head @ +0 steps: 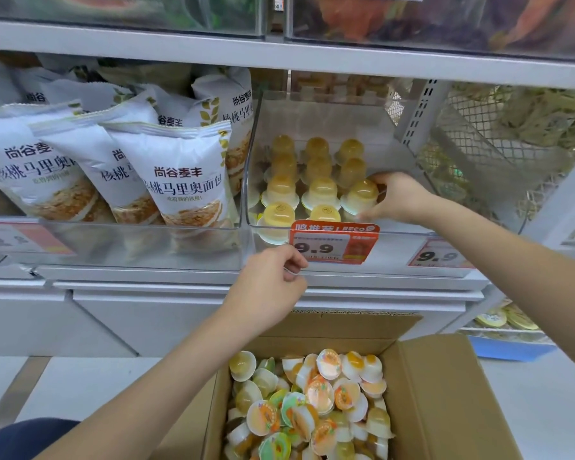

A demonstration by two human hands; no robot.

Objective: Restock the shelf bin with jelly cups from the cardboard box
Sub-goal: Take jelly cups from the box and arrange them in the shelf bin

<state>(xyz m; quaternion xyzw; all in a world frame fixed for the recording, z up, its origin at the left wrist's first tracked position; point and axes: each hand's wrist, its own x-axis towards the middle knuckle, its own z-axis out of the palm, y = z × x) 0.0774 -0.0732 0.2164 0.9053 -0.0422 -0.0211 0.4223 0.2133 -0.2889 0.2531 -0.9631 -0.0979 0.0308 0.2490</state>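
We see a clear glossy plastic shelf bin (316,114), smooth walls. Jelly cups (359,190) in it: translucent shiny plastic. Cardboard box (445,393): matt brown, rough paper face. Bread bags (183,171): white plastic film, slight sheen. Shelf rail (180,54): smooth grey painted metal. Price tag (334,242): glossy printed card in a clear sleeve.

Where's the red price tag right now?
In the head view, the red price tag hangs on the clear bin's front lip at centre, right of the left hand, above the cardboard box.
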